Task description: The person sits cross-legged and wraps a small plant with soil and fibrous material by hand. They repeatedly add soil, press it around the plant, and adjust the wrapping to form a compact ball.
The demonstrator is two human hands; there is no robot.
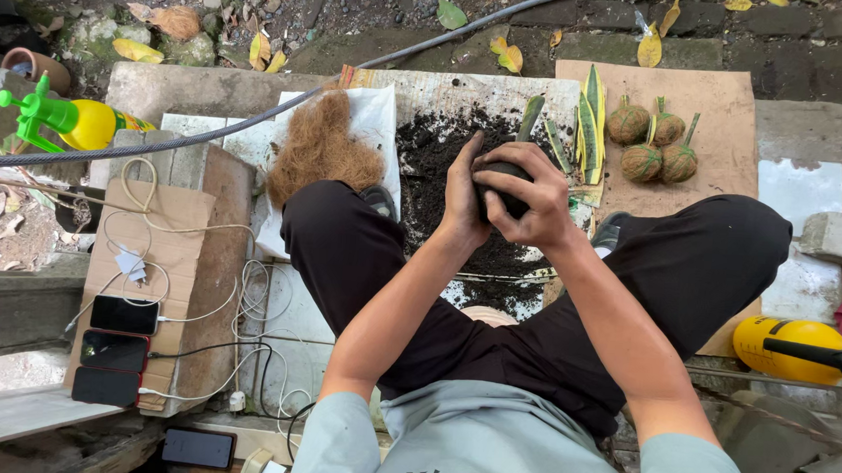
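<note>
From the head camera I see both hands closed around a dark ball of soil [506, 185], held above the heap of loose soil [445, 151] spread on a pale sheet between the person's knees. My left hand [462, 195] cups the ball's left side, fingers wrapped up and over it in a firm grip; my right hand [536, 199] presses over its top and right side, fingers curled shut on the same ball, so only a small dark patch shows between them. I take the soil heap as my landmark. Just left of it lies a mound of brown coconut fibre [322, 150] on a white sheet [377, 119]. Just right of it lie a few striped green and yellow leaf cuttings [590, 121], and beyond those, on a flat brown cardboard sheet [724, 137], four finished fibre-wrapped balls [652, 143] sit close together, each with a leaf tip standing from it. Far left of the heap, a yellow spray bottle with a green nozzle [67, 120] lies on its side. Lower left, a flat cardboard piece [166, 242] on a block carries three dark phones [115, 350] in a row, white cables [245, 304] trailing from them. Lower right of the heap, a second yellow sprayer [790, 347] shows beside the right knee. Black trousers [688, 265] frame the heap on both sides.
</note>
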